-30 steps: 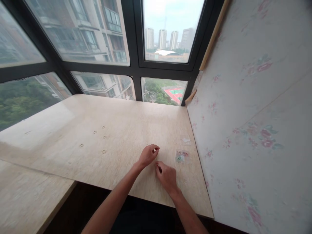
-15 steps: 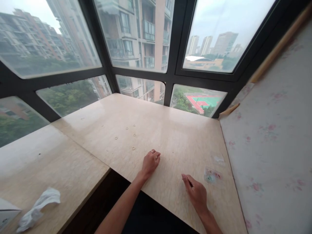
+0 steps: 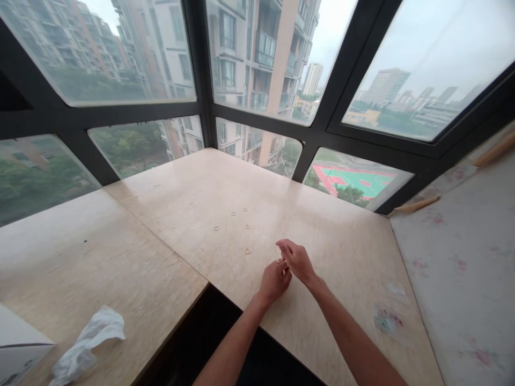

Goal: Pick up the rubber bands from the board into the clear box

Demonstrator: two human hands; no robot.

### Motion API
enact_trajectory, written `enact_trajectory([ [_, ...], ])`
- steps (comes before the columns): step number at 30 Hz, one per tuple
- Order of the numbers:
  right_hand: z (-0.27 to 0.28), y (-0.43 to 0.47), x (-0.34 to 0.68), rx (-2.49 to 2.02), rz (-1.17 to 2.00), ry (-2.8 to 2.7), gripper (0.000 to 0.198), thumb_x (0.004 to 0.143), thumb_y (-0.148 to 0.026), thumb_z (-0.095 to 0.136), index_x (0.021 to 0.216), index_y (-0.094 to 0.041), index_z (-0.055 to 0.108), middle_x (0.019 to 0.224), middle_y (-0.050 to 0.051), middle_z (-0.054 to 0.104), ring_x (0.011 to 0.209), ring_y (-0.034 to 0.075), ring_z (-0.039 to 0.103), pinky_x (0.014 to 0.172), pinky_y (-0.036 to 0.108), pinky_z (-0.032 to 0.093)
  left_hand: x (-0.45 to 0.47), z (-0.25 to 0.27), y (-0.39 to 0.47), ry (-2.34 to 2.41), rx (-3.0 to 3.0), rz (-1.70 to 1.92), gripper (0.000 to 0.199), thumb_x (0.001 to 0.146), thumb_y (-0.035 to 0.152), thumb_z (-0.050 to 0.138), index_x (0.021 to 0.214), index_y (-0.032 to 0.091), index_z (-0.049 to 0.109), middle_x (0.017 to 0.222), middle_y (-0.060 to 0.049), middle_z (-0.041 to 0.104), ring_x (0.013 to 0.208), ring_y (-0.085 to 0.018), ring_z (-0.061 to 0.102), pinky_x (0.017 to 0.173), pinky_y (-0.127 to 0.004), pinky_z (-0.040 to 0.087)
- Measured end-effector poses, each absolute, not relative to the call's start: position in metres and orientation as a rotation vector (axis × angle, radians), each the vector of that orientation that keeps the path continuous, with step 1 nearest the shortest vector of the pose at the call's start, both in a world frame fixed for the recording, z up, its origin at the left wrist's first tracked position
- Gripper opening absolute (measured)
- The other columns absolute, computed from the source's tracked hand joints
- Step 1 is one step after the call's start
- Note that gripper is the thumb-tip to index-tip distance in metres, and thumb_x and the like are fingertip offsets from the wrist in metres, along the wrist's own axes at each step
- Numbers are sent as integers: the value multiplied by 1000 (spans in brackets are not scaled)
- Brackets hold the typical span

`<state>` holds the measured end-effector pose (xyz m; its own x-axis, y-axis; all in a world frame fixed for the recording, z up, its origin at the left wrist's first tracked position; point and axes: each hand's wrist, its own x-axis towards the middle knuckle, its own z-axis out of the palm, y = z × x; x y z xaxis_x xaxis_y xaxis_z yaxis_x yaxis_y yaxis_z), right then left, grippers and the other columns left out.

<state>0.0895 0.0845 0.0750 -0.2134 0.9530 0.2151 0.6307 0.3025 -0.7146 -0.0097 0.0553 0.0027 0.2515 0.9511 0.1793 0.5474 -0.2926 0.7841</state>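
Observation:
Close together over the pale stone sill, my two hands meet. My left hand (image 3: pixel 274 281) is closed, fingers curled, with a thin ring on one finger; whatever it may hold is hidden. My right hand (image 3: pixel 298 261) reaches across just above it, its fingers pressed together, and I cannot make out anything small in them. To the left and beyond lie several thin rings, a near ring (image 3: pixel 247 251) being closest to my hands. Another ring (image 3: pixel 216 228) lies farther left.
At the right is a clear plastic case (image 3: pixel 388 320) with small coloured pieces, and a clear plastic piece (image 3: pixel 396 289) behind it. Crumpled tissue (image 3: pixel 90 343) and a white box (image 3: pixel 20 343) sit at the lower left. Dark-framed windows and a papered wall (image 3: pixel 462 300) border the sill (image 3: pixel 161 289).
My right hand has moved left and away from me, up to my left hand. The view has turned slightly, shifting the lower scene rightward. The visible rings keep their arrangement.

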Motion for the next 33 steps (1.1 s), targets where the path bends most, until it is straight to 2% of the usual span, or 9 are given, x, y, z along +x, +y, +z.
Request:
enact_trajectory([
  [3,85,117,48,-1321,551,-2386,30,93,-35,42,110,-18,61,71,-1,64,63,11,58,62,20,41,-10,0,58,1382,1895,862,15,78,16,48,65,17,57,65,-5,61,60,-17,54,57,-29,36],
  [5,84,131,28,-1266,499,-2635,27,89,-27,50,112,-21,61,80,0,67,71,12,59,65,20,40,-10,1,58,1390,1876,847,15,77,17,48,64,17,56,63,-6,61,58,-17,54,56,-29,35],
  [9,71,144,9,-1222,475,-2863,24,77,-17,59,97,-26,67,88,0,67,76,14,59,61,21,37,-11,3,59,1400,1849,790,15,78,20,47,69,17,59,65,-8,63,59,-19,57,56,-31,36],
  [16,64,150,3,-1264,396,-3034,15,79,-19,54,85,-23,67,93,4,66,78,16,59,57,23,35,-10,5,60,1412,1821,732,19,80,22,46,72,16,62,67,-11,66,63,-21,60,57,-32,38],
  [22,64,148,8,-1363,494,-2999,7,72,-18,58,73,-20,65,82,5,68,72,17,59,56,24,35,-8,3,59,1465,1779,879,16,73,15,50,68,12,65,64,-10,66,59,-20,59,54,-29,36],
  [27,64,141,31,-1448,610,-2752,5,70,-16,57,71,-19,62,76,3,66,68,15,56,58,23,36,-7,1,60,1440,1832,947,22,77,17,49,64,11,65,58,-8,63,53,-18,56,52,-28,33],
  [33,86,124,65,-1489,695,-2321,4,72,-15,54,74,-18,57,73,-1,61,65,10,52,60,20,38,-10,4,62,1396,1850,977,17,78,14,49,74,14,65,68,-5,65,60,-16,58,58,-26,37],
])
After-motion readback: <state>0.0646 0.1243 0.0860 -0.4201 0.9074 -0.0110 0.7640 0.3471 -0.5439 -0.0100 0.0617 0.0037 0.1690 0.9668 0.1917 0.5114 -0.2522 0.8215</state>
